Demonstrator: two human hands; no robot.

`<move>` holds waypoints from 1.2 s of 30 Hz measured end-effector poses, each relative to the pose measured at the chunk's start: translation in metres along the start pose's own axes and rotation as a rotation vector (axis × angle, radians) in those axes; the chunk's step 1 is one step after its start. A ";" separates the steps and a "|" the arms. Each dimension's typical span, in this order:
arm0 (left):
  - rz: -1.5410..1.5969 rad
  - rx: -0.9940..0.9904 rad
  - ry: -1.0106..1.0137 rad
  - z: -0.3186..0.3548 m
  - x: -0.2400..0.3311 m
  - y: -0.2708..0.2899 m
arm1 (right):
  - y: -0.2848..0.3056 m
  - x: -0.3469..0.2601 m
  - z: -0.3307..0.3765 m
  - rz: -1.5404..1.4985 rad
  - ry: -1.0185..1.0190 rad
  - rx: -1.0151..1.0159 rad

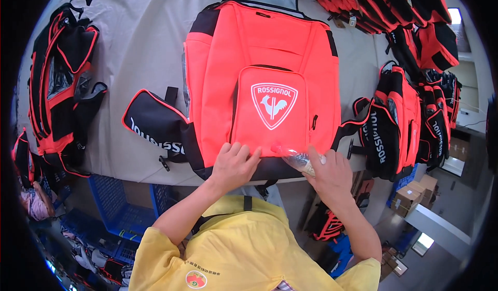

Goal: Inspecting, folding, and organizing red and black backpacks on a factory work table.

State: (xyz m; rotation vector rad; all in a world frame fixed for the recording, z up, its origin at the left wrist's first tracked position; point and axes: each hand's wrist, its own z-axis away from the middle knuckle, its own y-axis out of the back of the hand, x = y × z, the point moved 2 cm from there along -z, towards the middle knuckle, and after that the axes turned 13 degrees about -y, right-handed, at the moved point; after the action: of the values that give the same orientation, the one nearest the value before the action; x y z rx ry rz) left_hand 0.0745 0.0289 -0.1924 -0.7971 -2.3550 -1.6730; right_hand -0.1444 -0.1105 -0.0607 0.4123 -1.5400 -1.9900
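Holding a clear bottle (299,160) with a red tip, the right hand (332,174) is at the low end of a big red bag (267,58). Its fingers are curled round the bottle. The bottle leans so that its tip points up and to the left, near the low edge of the front pocket (271,107). I cannot tell if the tip touches the bag.

The left hand (236,164) is on the low left part of the bag, to the left of the bottle. Its fingers are bent. I cannot tell if they pinch the bag or just rest on it.

The bag lies on its back on a table (135,47) with a pale cloth top, right in front of the person. Its black bottom is by the near edge. A white bird (275,106) in a shield is on the pocket. A black flap (155,128) with red trim sticks out on the left side.

More red and black bags lie around: one bag (54,89) far to the left, some bags (394,125) to the right, and a pile (381,3) at the top right. The person wears a yellow shirt (244,242). Lower down are a blue crate (122,208) and brown boxes (412,195).
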 end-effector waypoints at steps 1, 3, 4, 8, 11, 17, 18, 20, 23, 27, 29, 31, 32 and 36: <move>0.018 0.009 0.011 0.002 -0.002 -0.003 | -0.006 -0.005 -0.007 0.093 0.027 -0.021; 0.012 0.016 -0.002 0.005 -0.005 -0.005 | -0.006 -0.014 -0.017 0.194 0.069 -0.054; 0.023 0.021 0.010 0.005 -0.005 -0.006 | -0.003 -0.016 -0.020 0.252 0.099 -0.050; 0.041 -0.014 0.003 0.004 -0.009 -0.010 | 0.007 -0.027 -0.024 0.349 0.167 -0.061; 0.059 -0.057 -0.013 0.002 -0.012 -0.008 | 0.004 -0.027 -0.026 0.345 0.161 -0.045; 0.019 -0.194 -0.015 -0.005 -0.018 -0.012 | -0.007 -0.023 -0.022 0.207 0.119 -0.053; 0.000 -0.201 -0.030 -0.005 -0.019 -0.013 | -0.008 -0.023 -0.022 0.202 0.118 -0.054; 0.024 -0.190 -0.056 -0.002 -0.018 -0.008 | -0.008 -0.021 -0.021 0.158 0.099 -0.079; 0.048 -0.176 -0.067 -0.003 -0.021 -0.003 | -0.015 -0.014 -0.017 0.093 0.075 -0.057; 0.010 -0.223 0.022 -0.012 -0.016 -0.007 | -0.048 0.001 -0.006 -0.165 -0.050 -0.068; 0.053 -0.259 0.031 -0.009 -0.009 -0.001 | -0.064 0.005 0.000 -0.323 -0.188 -0.045; 0.096 -0.295 0.039 -0.010 -0.007 -0.002 | -0.082 0.007 0.002 -0.341 -0.195 0.001; 0.117 -0.271 0.090 -0.013 -0.007 -0.001 | -0.088 0.006 0.003 -0.354 -0.197 0.050; 0.059 -0.282 0.235 -0.027 0.003 -0.003 | -0.101 0.003 0.010 -0.372 -0.206 0.129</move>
State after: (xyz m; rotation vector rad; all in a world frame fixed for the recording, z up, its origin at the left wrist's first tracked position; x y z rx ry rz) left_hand 0.0659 0.0045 -0.1833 -0.6603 -1.9510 -1.9803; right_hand -0.1781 -0.0886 -0.1540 0.5990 -1.8342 -2.2789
